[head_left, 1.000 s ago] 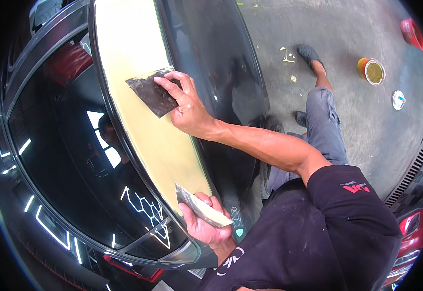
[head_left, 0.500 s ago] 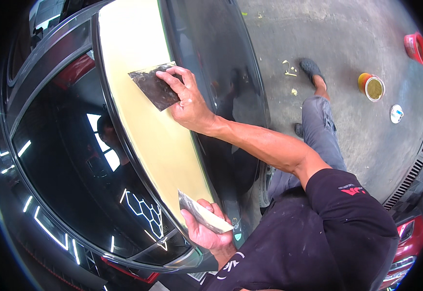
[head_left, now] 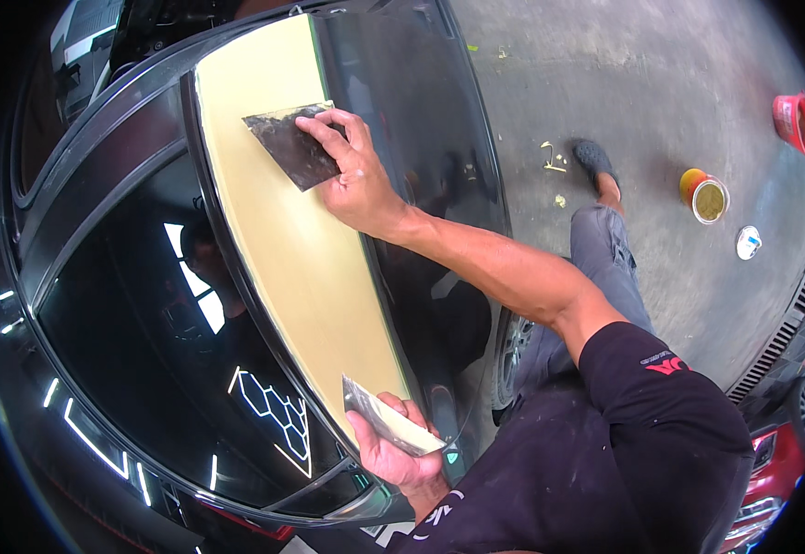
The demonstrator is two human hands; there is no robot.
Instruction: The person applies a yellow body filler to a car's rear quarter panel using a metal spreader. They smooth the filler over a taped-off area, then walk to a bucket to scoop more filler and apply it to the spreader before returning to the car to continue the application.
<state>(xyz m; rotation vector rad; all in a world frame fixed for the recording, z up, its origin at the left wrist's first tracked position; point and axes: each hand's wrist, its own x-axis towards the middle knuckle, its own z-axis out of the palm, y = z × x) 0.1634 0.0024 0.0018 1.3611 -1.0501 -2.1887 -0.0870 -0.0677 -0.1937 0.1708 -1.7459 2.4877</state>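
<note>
A dark, flat putty spreader [head_left: 293, 152] is pinched in my right hand [head_left: 358, 180], thumb hidden beneath. Yellow filler is smeared along its far edge. It lies over a long car panel [head_left: 314, 295] covered in pale yellow filler, in the panel's upper half. Near the panel's lower end, my left hand [head_left: 400, 454] grips a second spreader [head_left: 389, 417], tilted, with filler smeared on its face. Its tip overlaps the panel in the view; I cannot tell if they touch.
Black glass [head_left: 144, 332] borders the panel on the left, dark bodywork [head_left: 421, 166] on the right. On the concrete floor stand an open can [head_left: 709, 200] of yellowish paste and a red tub [head_left: 798, 129]; a white round lid [head_left: 749, 243] lies nearby. A red car [head_left: 772, 462] is at lower right.
My right hand and its spreader have shifted a little toward the panel's far end. The view has tilted, showing more of that end. My left hand keeps its grip, almost in place.
</note>
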